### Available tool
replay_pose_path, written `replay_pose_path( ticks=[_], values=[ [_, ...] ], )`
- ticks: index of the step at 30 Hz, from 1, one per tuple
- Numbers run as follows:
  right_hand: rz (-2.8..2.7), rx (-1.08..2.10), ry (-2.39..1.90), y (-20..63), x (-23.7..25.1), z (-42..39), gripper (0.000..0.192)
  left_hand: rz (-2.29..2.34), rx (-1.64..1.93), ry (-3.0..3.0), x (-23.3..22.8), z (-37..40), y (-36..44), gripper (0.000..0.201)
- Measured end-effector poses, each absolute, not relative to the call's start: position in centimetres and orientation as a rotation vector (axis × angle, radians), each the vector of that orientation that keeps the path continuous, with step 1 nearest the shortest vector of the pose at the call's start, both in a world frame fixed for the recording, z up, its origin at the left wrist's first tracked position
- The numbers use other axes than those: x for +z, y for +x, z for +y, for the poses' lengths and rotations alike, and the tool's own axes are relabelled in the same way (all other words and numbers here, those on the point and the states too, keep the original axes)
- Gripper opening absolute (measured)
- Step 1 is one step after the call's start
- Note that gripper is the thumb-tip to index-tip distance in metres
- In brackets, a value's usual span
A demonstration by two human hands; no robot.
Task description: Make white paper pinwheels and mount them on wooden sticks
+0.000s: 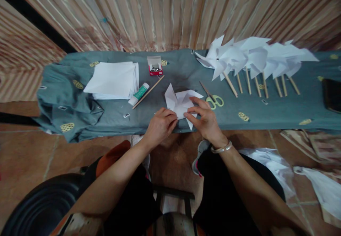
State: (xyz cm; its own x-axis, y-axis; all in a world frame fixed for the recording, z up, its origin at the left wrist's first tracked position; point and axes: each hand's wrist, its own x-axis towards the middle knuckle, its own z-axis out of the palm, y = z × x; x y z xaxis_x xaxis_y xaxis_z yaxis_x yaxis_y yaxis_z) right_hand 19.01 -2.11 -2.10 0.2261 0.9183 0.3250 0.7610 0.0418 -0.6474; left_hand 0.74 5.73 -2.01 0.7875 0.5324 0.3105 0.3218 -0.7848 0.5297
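Note:
A white paper pinwheel [179,104], its corners folded toward the middle, lies near the front edge of the cloth-covered table. My left hand [162,122] pinches its lower left edge with closed fingers. On the right side, my right hand [204,117] holds the paper between thumb and fingers. Just beyond that hand lie scissors [213,99] with pale green handles. To the left of the paper are a wooden stick [148,92] and a green-and-white glue stick [139,93]. A small open red box [155,67] of shiny metal pins sits behind them.
A stack of white paper [112,79] lies on the table's left part. Several finished pinwheels [247,56] on sticks overlap at the back right. A dark phone-like object [331,95] rests at the right edge. Behind the table hangs a striped curtain [160,15]. A black round stool [45,204] stands lower left.

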Motion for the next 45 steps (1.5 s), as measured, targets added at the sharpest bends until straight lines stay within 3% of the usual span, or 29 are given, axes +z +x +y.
replay_pose_path(
  ticks=[10,18,45],
  values=[
    [-1.549,0.215,-1.816,18.3,-2.1,-1.2,0.013,0.621,0.697,2.477,-2.3,5.3,0.6,0.027],
    [-1.573,0.176,-1.860,17.5,-1.8,-0.6,0.013,0.591,0.759,2.461,-2.6,5.7,0.7,0.020],
    [-1.588,0.141,-1.864,17.4,-2.1,-1.1,0.016,0.635,0.595,2.255,-1.9,6.7,0.9,0.021]
  ],
)
